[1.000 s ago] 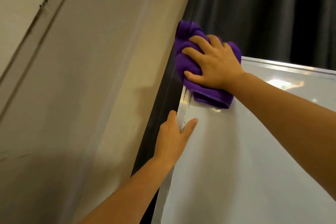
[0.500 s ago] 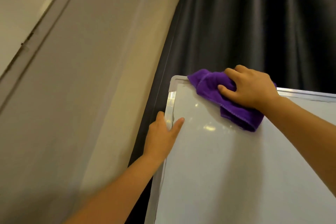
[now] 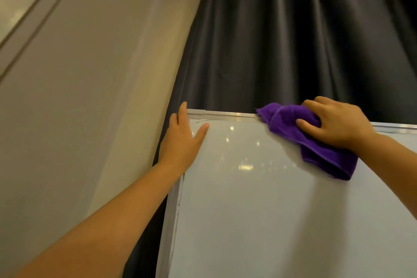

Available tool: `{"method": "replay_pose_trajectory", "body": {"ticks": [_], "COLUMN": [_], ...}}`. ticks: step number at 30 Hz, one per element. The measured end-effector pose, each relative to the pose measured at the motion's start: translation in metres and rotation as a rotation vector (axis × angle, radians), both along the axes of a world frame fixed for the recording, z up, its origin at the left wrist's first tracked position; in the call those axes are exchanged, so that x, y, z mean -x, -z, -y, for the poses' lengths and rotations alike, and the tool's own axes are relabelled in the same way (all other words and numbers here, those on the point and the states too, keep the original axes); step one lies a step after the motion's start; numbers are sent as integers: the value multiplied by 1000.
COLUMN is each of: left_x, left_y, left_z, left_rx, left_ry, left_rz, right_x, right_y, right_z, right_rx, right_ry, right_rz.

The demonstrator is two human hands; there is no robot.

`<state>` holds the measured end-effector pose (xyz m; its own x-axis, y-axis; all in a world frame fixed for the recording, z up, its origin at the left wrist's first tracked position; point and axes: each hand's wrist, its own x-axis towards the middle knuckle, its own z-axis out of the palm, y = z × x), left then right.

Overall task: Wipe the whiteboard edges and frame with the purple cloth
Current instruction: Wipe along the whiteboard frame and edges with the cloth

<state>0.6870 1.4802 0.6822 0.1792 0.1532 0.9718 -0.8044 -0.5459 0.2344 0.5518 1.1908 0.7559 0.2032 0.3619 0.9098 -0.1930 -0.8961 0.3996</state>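
Note:
A whiteboard with a silver metal frame fills the lower right of the head view. My right hand presses a bunched purple cloth against the top frame rail, right of the middle, with the cloth hanging down over the white surface. My left hand grips the board's upper left corner, thumb on the front and fingers wrapped behind the left edge.
A dark grey curtain hangs directly behind the board. A beige wall with a moulding strip runs along the left, close to the board's left edge.
My right hand has slid the cloth rightward along the top rail, away from the upper left corner. My left hand has shifted up the left edge to that corner.

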Motion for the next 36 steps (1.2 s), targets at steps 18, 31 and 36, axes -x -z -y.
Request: {"method": "replay_pose_trajectory", "body": {"ticks": [18, 31, 36], "left_x": [33, 51, 60], "left_y": [-42, -31, -32], "left_z": [92, 98, 133], "left_rx": [-506, -514, -551], "left_ry": [-393, -420, -441], "left_rz": [330, 264, 182], "right_x": [4, 47, 17], "right_y": [12, 27, 34], "right_z": [34, 108, 69], "right_rx": [14, -331, -225], "right_ry": [-4, 126, 42], "right_rz": [64, 65, 54]}}
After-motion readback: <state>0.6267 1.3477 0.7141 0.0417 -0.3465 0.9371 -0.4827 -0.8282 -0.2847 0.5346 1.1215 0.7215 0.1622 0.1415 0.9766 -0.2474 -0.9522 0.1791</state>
